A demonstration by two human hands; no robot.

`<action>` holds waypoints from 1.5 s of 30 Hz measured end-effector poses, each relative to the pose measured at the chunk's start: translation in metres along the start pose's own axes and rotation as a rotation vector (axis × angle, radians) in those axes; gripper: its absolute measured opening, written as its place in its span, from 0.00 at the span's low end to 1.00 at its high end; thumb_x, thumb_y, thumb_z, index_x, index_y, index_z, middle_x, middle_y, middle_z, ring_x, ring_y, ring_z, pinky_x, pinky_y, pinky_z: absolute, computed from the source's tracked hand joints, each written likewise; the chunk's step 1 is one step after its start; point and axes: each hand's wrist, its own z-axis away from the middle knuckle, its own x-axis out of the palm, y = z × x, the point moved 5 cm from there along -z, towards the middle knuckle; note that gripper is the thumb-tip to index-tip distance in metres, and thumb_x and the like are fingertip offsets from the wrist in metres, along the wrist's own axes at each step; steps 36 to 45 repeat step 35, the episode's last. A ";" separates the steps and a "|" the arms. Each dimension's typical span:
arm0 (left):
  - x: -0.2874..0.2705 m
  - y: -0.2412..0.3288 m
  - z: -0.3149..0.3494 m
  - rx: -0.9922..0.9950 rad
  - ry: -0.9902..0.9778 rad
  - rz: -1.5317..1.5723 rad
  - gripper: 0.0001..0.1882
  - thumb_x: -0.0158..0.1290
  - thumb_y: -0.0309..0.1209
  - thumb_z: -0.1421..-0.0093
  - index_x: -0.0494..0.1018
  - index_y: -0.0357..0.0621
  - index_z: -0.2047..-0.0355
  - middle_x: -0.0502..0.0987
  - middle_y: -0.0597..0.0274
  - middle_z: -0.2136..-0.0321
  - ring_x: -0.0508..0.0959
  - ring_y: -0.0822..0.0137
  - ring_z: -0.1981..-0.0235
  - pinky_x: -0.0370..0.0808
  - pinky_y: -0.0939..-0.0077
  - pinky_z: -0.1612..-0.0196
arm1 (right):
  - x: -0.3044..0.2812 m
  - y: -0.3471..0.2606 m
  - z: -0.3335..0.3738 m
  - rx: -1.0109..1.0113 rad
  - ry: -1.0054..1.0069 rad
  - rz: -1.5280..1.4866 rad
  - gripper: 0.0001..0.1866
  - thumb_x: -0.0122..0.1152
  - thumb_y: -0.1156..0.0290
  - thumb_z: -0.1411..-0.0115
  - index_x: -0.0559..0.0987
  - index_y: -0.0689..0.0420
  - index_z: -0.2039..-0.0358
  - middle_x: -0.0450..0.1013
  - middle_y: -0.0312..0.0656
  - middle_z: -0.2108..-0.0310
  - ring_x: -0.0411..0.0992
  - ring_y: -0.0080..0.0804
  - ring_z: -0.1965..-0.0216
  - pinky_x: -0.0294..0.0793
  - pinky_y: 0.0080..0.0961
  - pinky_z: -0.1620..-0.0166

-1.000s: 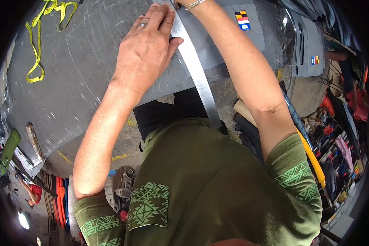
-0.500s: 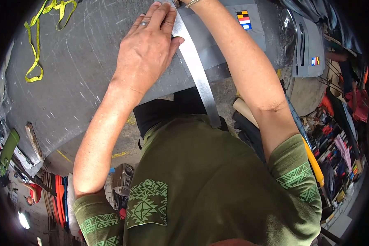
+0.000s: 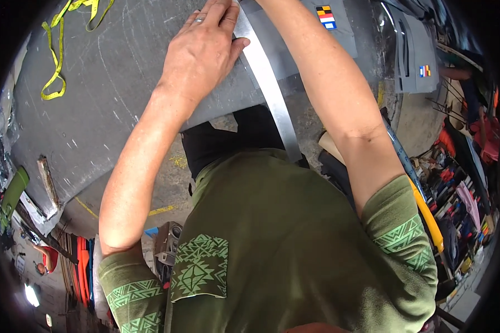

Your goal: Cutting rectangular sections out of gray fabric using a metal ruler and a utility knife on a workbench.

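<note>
From my remote seat I see the left hand [image 3: 203, 53] spread flat, palm down, fingers extended, pressing on the large grey sheet of stiff material [image 3: 111, 94] that covers the workbench at 11 o'clock. Its thumb and fingertips touch the edge of the long flat silver metal ruler [image 3: 269, 91], which runs from 12 o'clock down toward the centre and passes over the sheet's lower edge (there is a ring on 1 finger). The right hand is cut off by the top rim at 12 o'clock; only the right forearm [image 3: 328, 83] shows, crossing just beside the ruler, so I cannot tell whether that hand is open or closed.

At 10 o'clock a loose yellow measuring tape [image 3: 55, 66] lies curled on the sheet, well apart from the left hand. At 1 o'clock a smaller grey panel with a small striped colour patch [image 3: 339, 28] rests near the forearm. The green patterned shirt [image 3: 283, 250] fills 6 o'clock.
</note>
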 end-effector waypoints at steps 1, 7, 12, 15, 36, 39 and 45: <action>0.003 -0.001 -0.001 0.010 0.006 -0.007 0.33 0.59 0.38 0.37 0.67 0.28 0.38 0.69 0.41 0.38 0.70 0.47 0.36 0.66 0.60 0.31 | -0.003 -0.001 0.002 0.013 0.000 -0.011 0.30 0.45 0.53 0.25 0.65 0.58 0.31 0.65 0.33 0.82 0.59 0.21 0.90 0.60 0.22 0.88; 0.027 -0.013 0.011 0.042 0.249 -0.156 0.40 0.53 0.60 0.35 0.68 0.38 0.37 0.71 0.54 0.38 0.76 0.50 0.41 0.73 0.61 0.37 | -0.003 -0.101 0.070 -0.098 0.168 0.016 0.25 0.48 0.56 0.24 0.65 0.48 0.31 0.72 0.35 0.69 0.60 0.15 0.83 0.59 0.14 0.82; 0.032 -0.022 0.012 -0.073 0.303 -0.125 0.55 0.55 0.70 0.45 0.62 0.37 0.32 0.65 0.50 0.33 0.61 0.48 0.29 0.60 0.43 0.30 | -0.089 -0.083 0.194 -0.105 0.206 0.796 0.20 0.74 0.55 0.40 0.82 0.59 0.58 0.78 0.34 0.68 0.76 0.19 0.65 0.76 0.21 0.58; 0.023 -0.042 0.009 -0.117 0.246 -0.095 0.53 0.59 0.67 0.45 0.60 0.46 0.29 0.60 0.50 0.29 0.55 0.47 0.26 0.53 0.33 0.29 | -0.101 -0.054 0.283 0.291 0.203 0.755 0.23 0.76 0.58 0.42 0.79 0.59 0.55 0.75 0.31 0.73 0.69 0.17 0.71 0.73 0.21 0.64; 0.036 -0.054 -0.019 -0.130 0.220 0.187 0.33 0.62 0.46 0.38 0.70 0.49 0.35 0.69 0.50 0.34 0.62 0.49 0.29 0.57 0.47 0.27 | -0.174 -0.057 0.177 0.033 0.528 1.436 0.34 0.67 0.67 0.41 0.69 0.53 0.34 0.72 0.52 0.46 0.72 0.55 0.45 0.73 0.46 0.42; 0.036 -0.054 -0.019 -0.130 0.220 0.187 0.33 0.62 0.46 0.38 0.70 0.49 0.35 0.69 0.50 0.34 0.62 0.49 0.29 0.57 0.47 0.27 | -0.174 -0.057 0.177 0.033 0.528 1.436 0.34 0.67 0.67 0.41 0.69 0.53 0.34 0.72 0.52 0.46 0.72 0.55 0.45 0.73 0.46 0.42; 0.036 -0.054 -0.019 -0.130 0.220 0.187 0.33 0.62 0.46 0.38 0.70 0.49 0.35 0.69 0.50 0.34 0.62 0.49 0.29 0.57 0.47 0.27 | -0.174 -0.057 0.177 0.033 0.528 1.436 0.34 0.67 0.67 0.41 0.69 0.53 0.34 0.72 0.52 0.46 0.72 0.55 0.45 0.73 0.46 0.42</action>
